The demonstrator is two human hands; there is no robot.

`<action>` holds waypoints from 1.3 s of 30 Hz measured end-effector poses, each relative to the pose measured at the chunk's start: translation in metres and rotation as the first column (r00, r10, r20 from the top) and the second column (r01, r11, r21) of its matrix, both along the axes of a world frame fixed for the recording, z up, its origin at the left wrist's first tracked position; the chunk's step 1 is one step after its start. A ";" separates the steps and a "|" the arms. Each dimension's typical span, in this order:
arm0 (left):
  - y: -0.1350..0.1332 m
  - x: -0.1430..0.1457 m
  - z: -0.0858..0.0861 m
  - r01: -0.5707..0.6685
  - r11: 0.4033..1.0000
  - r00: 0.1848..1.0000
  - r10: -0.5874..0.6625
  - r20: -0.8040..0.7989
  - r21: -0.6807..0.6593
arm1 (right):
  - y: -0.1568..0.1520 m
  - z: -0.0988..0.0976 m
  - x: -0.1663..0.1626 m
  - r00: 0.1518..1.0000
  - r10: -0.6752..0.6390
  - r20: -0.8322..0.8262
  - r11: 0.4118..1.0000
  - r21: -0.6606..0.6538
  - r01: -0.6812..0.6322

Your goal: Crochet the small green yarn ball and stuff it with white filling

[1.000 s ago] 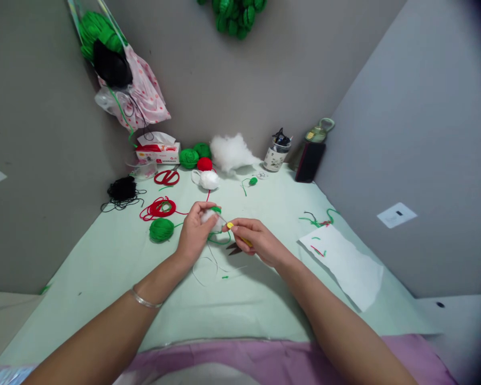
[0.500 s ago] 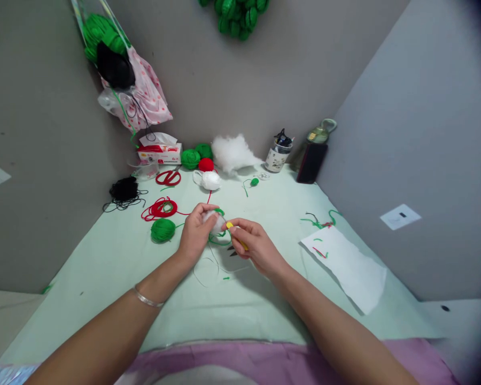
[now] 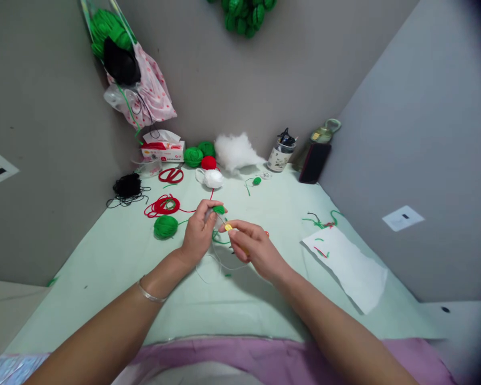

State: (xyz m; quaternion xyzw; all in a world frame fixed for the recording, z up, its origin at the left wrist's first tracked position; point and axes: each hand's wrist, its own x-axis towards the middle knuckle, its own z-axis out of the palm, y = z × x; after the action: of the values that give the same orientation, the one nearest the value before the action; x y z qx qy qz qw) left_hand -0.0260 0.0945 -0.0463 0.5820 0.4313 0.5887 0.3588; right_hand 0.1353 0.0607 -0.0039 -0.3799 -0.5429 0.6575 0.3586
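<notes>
My left hand [image 3: 197, 234] is closed around a small crochet piece [image 3: 218, 209], whose green yarn shows at the fingertips. Its remaining part is mostly covered by the fingers. In my right hand [image 3: 255, 247] is a crochet hook with a yellow handle [image 3: 228, 228], gripped between thumb and fingers. The thin metal shaft points up-left and meets the piece; whether its tip is inside the stitches I cannot tell. Green yarn [image 3: 221, 240] hangs in a loop below, and a thin white strand [image 3: 220, 262] curves over the table. A dark pointed blade tip peeks out under my right hand.
A green yarn ball [image 3: 165, 227], coiled red yarn [image 3: 164, 205] and black yarn [image 3: 127, 185] lie left. Behind are red-handled scissors [image 3: 171, 175], a tissue box [image 3: 163, 151], white stuffing [image 3: 237, 152], a pen cup [image 3: 281, 155] and a phone [image 3: 315, 163]. White paper [image 3: 347, 270] lies right.
The piece has turned in my left hand: its white part, seen before, is now mostly hidden and more green shows. The hook's shaft has become more visible. The view has shifted slightly.
</notes>
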 end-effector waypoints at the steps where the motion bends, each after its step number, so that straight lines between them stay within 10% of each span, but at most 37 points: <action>1: 0.000 0.000 0.001 0.000 1.000 1.000 0.000 0.002 0.007 | 0.004 0.001 0.003 0.995 0.034 -0.098 0.994 -0.102 -0.044; 5: 0.003 -0.002 0.000 -0.020 0.999 1.000 0.020 0.007 0.025 | 0.015 0.003 0.014 0.931 0.121 -0.345 0.929 -0.291 -0.229; 11: 0.016 -0.012 -0.001 -0.116 0.993 0.992 0.116 0.040 0.008 | 0.000 0.002 0.013 0.819 0.472 -0.327 0.798 -0.237 -0.554; 15: 0.013 -0.008 0.001 -0.073 0.997 0.996 0.074 0.046 -0.023 | 0.000 0.006 0.011 0.968 0.156 -0.196 0.986 -0.034 -0.166; 19: 0.001 0.004 0.001 -0.005 0.999 0.999 0.006 0.048 -0.037 | 0.013 0.003 0.012 0.954 -0.293 -0.059 0.950 0.094 0.298; 26: -0.007 0.013 0.001 0.024 0.999 0.999 -0.023 0.046 -0.028 | 0.024 -0.017 0.008 0.988 -0.142 0.064 0.989 0.054 0.138; 39: -0.013 0.016 0.005 0.179 0.969 0.978 -0.155 0.143 -0.172 | 0.023 -0.011 0.007 0.895 -0.412 0.172 0.898 0.242 0.367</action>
State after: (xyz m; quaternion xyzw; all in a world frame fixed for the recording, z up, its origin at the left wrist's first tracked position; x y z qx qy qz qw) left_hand -0.0097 0.0815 -0.0408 0.5416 0.4093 0.5501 0.4864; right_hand 0.1420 0.0837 -0.0149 -0.5125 -0.5558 0.4671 0.4585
